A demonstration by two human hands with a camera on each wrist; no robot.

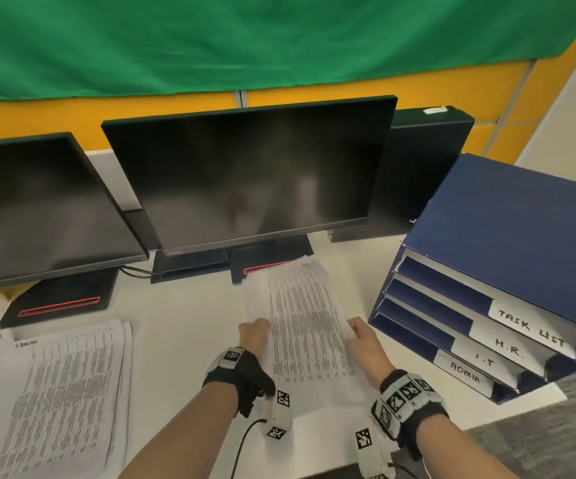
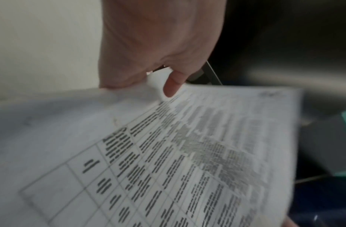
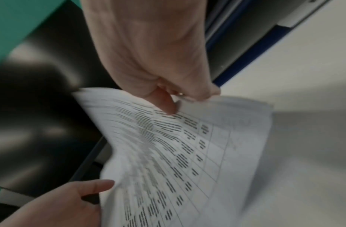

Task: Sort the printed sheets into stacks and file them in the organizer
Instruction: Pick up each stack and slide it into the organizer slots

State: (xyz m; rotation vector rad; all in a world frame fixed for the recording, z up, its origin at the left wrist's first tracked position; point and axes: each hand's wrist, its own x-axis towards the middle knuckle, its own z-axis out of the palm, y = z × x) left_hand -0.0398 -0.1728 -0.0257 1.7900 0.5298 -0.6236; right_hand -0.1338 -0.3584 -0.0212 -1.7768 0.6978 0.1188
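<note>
A stack of printed sheets (image 1: 305, 326) with dense table rows is held above the white desk, in front of the middle monitor. My left hand (image 1: 253, 331) pinches its left edge, thumb on top (image 2: 171, 86). My right hand (image 1: 362, 337) pinches the right edge, thumb on the print (image 3: 164, 101). The sheets (image 2: 187, 153) bow between both hands (image 3: 168, 153). The blue organizer (image 1: 507, 264) stands to the right, its trays labelled TASK LIST, H.R., I.T and ADMIN. More printed sheets (image 1: 44, 402) lie in stacks at the desk's left front.
Two dark monitors (image 1: 255, 174) stand behind on black bases (image 1: 58, 302), with a black box (image 1: 424, 167) at the back right. The desk's front edge runs close below my wrists. A grey surface (image 1: 556, 426) lies at the lower right.
</note>
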